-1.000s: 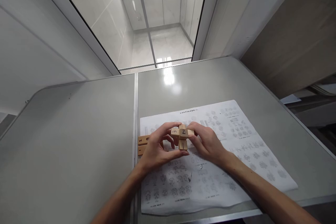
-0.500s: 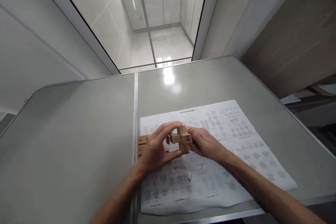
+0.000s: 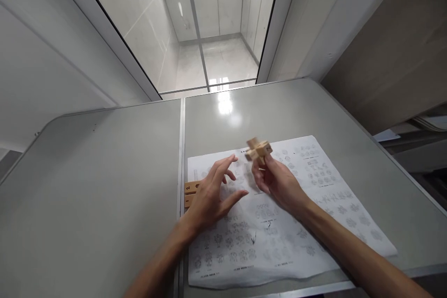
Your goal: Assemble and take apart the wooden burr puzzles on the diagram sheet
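My right hand (image 3: 277, 180) pinches a wooden burr puzzle (image 3: 258, 150) of crossed blocks, raised above the upper part of the printed sheet (image 3: 279, 247). The puzzle is smeared by motion, and a dark mark shows on one block end. Over the left part of the sheet, my left hand (image 3: 213, 191) is empty, its thumb and fingers spread apart. Partly hidden behind that hand lie two wooden puzzle pieces, one marked 2 (image 3: 191, 187) and one marked 1 (image 3: 188, 201).
The sheet carries many small diagrams and lies on a grey table (image 3: 91, 195) with a metal seam (image 3: 182, 139) left of the paper. Beyond the table's far edge stands a glass door (image 3: 223, 56). A brown panel (image 3: 384, 56) is at the right.
My left hand has let go of the burr puzzle and its fingers have spread. My right hand has lifted the puzzle up, away from the left hand, and tilted it.
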Demonstrator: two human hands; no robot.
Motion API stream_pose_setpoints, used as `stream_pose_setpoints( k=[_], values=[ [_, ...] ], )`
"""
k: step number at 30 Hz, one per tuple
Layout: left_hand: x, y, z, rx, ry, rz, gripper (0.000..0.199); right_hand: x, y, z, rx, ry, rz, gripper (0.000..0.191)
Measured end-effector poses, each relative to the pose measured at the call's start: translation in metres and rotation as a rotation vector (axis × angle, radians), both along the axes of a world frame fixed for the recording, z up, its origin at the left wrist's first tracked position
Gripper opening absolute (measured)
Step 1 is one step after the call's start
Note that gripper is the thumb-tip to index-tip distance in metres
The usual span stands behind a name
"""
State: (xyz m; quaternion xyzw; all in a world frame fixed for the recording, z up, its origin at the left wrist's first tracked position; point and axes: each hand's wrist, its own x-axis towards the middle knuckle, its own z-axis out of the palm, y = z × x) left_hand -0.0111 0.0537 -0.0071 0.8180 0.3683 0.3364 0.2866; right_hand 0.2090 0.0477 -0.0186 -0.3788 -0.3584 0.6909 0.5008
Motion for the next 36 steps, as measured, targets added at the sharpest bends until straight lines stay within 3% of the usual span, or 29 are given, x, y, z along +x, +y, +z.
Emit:
stream_pose_setpoints(
  k=[5, 17, 25, 30, 36],
  values=[
    [0.001, 0.001, 0.001, -0.019, 0.059, -0.029, 0.055, 0.006, 0.007, 0.004, -0.061, 0.052, -0.253, 0.035],
    [0.001, 0.003, 0.005, 0.011, 0.085, -0.05, 0.034, 0.038, 0.025, -0.009, -0.113, 0.342, -0.373, 0.024],
    [-0.019, 0.019, 0.009, -0.044, 0.142, 0.021, 0.029, 0.039, 0.028, -0.007, -0.182, 0.504, -0.411, 0.022],
    [-0.025, 0.025, 0.008, -0.241, -0.023, 0.038, 0.044, 0.041, 0.028, -0.01, -0.145, 0.444, -0.373, 0.025],
    [-0.021, 0.021, 0.014, -0.505, -0.243, 0.15, 0.069, 0.044, 0.027, -0.005, -0.185, 0.498, -0.349, 0.022]
  ],
)
